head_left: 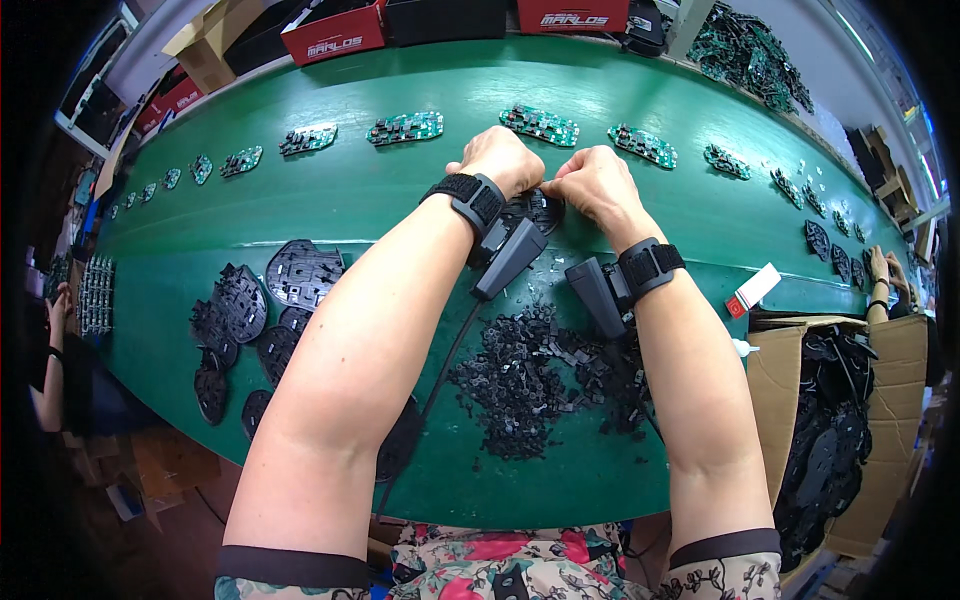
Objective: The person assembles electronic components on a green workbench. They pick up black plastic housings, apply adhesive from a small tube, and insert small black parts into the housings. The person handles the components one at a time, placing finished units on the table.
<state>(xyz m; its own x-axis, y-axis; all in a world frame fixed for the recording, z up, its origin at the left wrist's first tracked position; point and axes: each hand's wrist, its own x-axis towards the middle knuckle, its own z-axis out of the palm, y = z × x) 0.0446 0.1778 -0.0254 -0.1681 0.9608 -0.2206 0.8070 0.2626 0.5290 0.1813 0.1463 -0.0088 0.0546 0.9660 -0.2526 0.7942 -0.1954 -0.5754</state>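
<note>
Green is the long table (200, 215), and on it one dark shell of black plastic (542, 212) lies under and between the two bare hands of the person. The left hand (497, 162) is curled almost into a fist above this shell; its fingertips are hidden, so one cannot tell if it grips something. The right hand (597, 185) is half closed, its thumb and forefinger near together at the shell's edge; what is between them is too small to tell. Nearer to the body, between the forearms, spreads a loose heap of small black plastic pieces (515, 375). Other black plastic shells (303, 275) lie to the left, and beyond the hands goes a curved row of green circuit boards (405, 128).
</note>
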